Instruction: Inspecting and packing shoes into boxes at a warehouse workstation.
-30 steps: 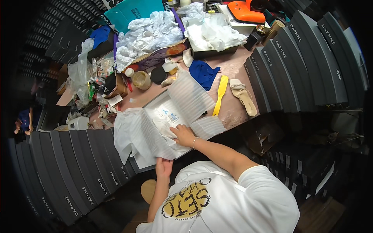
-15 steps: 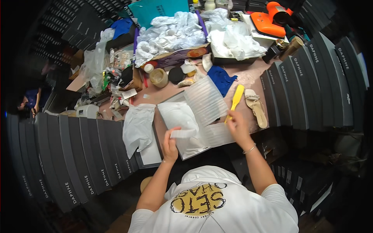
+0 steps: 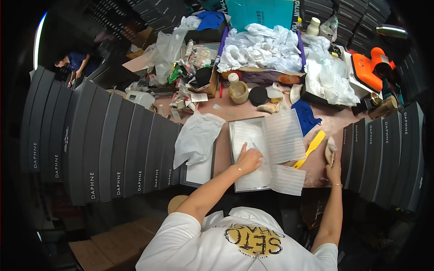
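My right hand (image 3: pixel 333 172) grips a pale sandal (image 3: pixel 331 152) by its near end and holds it tilted on its edge, at the right of the table. My left hand (image 3: pixel 249 161) lies on the white foam wrapping (image 3: pixel 253 177) inside an open shoe box (image 3: pixel 232 135), fingers partly stretched out; its fingertips are hard to make out. Foam sheets (image 3: pixel 285 135) drape over the box's right side. Between the box and the sandal lies a yellow brush-like tool with a long handle (image 3: pixel 312 147). A white plastic bag (image 3: pixel 196 137) rests on the box lid (image 3: pixel 199 171) at the left.
Dark shoe boxes stand in rows at the left (image 3: pixel 104 149) and right (image 3: pixel 384 153). Behind are a carton of crumpled white paper (image 3: pixel 262 52), a jar (image 3: pixel 238 91), a blue cloth (image 3: pixel 306 118) and an orange device (image 3: pixel 368 70). Another person (image 3: pixel 77 65) is at the far left.
My right hand has left the yellow tool's handle and taken the sandal off the table, tipping it. My left hand has moved onto the foam in the box. The view has turned left.
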`<state>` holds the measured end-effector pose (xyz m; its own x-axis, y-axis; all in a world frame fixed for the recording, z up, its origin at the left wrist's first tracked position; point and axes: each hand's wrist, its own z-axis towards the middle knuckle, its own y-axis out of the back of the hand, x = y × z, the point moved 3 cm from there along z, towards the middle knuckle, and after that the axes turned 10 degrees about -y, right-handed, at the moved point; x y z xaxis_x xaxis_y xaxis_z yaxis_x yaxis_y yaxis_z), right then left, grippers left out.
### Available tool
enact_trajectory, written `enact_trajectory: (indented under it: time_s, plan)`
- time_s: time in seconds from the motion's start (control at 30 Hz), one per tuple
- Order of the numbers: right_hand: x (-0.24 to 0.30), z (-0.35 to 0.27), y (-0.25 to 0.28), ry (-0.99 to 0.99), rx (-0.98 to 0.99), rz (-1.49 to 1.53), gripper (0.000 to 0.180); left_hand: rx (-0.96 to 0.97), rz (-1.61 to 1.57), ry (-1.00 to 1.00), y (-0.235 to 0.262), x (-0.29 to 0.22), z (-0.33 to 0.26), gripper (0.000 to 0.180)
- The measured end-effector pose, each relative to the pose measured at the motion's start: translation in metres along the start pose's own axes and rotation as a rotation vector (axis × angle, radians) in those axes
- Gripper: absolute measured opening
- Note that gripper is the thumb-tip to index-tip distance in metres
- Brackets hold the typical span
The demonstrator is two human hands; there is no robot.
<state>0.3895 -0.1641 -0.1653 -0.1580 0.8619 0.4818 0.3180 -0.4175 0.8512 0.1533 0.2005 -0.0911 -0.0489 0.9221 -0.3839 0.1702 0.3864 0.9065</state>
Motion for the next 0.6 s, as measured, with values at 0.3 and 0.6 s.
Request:
enact_trajectory:
  time_s: [0.3,0.6]
  plan:
    - [0.215,-0.113,0.08,-0.095,0.718,1.433,0.085,-0.007,-0.135,0.491,0.078,0.188,-0.019,0.046]
    - [0.291,-0.14,-0.017,-0.401,1.495,2.113,0.063,-0.124,-0.67,0.342,0.104,0.08,-0.084,0.029]
